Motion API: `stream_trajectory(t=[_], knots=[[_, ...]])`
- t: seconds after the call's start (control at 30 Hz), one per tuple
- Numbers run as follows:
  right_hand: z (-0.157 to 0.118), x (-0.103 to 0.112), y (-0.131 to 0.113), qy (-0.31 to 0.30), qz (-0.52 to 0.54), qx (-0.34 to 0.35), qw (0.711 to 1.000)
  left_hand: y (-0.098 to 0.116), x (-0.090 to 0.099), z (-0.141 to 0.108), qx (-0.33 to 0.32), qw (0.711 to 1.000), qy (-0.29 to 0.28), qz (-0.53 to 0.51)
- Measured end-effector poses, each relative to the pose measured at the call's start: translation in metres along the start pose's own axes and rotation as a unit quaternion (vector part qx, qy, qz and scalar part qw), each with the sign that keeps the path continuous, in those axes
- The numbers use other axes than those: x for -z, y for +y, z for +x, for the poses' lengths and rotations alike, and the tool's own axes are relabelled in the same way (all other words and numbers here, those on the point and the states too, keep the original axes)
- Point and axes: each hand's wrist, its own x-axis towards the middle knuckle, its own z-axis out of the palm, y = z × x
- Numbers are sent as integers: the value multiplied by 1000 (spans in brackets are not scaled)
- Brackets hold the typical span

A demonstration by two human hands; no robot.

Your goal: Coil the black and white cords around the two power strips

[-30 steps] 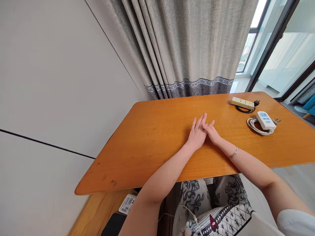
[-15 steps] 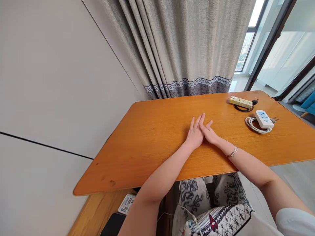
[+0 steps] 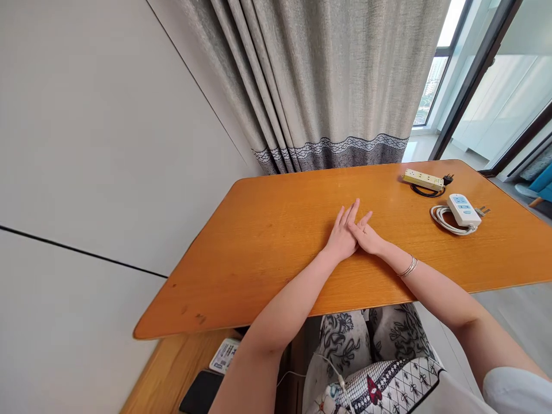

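Note:
My left hand (image 3: 341,238) rests on the wooden table (image 3: 259,241), its fingers stretched out and a little apart. Against it lies my right hand (image 3: 367,237), whose fingers partly overlap the left one. The right fingers are extended too, and some are hidden where the hands meet. Neither hand holds an object. To the right of them sits a white power strip (image 3: 464,210) with a coiled white cord and a plug. Behind that is a yellowish power strip (image 3: 423,179) with a black cord.
A grey curtain (image 3: 345,75) hangs behind the table's far edge, and a pale wall panel (image 3: 86,144) stands at the left. Below the near edge, a white box with printing (image 3: 224,355) and a dark flat object (image 3: 202,392) lie on a wooden surface. A thin white cable crosses my lap.
The view has shifted very slightly. My fingers have moved a little where the hands overlap; both hands stay in the same place, and the power strips have not moved.

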Motion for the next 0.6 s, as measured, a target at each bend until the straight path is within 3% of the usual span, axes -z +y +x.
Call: stream_trajectory(t=[0.17, 0.27, 0.37, 0.43, 0.53, 0.6], knots=[[-5, 17, -12, -58, -200, 1, 978, -4, -1, -2, -2, 998, -25, -52], [-19, 48, -14, -58, -292, 44, 954, -8, 4, -2, 43, 996, -37, -65], [-41, 103, -5, 97, -378, 47, 919, -12, 11, 1, 80, 994, -48, -62], [-57, 147, 6, 213, -433, 3, 876, -12, 14, 3, 91, 991, -74, -70], [-79, 208, 24, 336, -467, -133, 807, -6, 17, 5, 126, 982, -105, -98], [-91, 239, 36, 369, -435, -234, 787, 0, 18, 5, 148, 977, -105, -111]])
